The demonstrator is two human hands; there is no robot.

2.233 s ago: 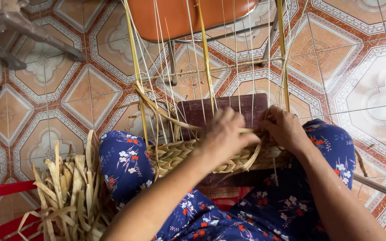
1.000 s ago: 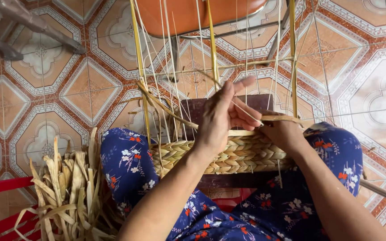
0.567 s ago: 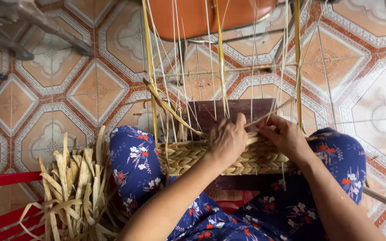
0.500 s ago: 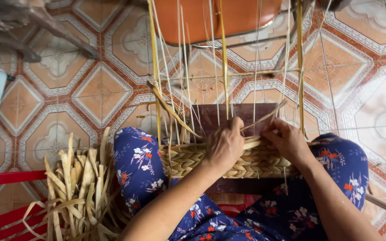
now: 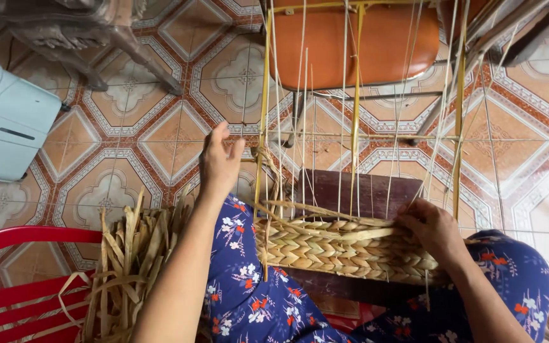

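So far several braided rows circle the woven basket [image 5: 344,251]; bare upright strands [image 5: 355,127] remain above. My left hand [image 5: 219,162] is open mid-frame, while my right hand [image 5: 433,230] pinches the rim strand.

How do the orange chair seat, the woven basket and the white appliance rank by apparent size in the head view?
1. Orange chair seat
2. Woven basket
3. White appliance, cut off by the frame edge, so unsure.
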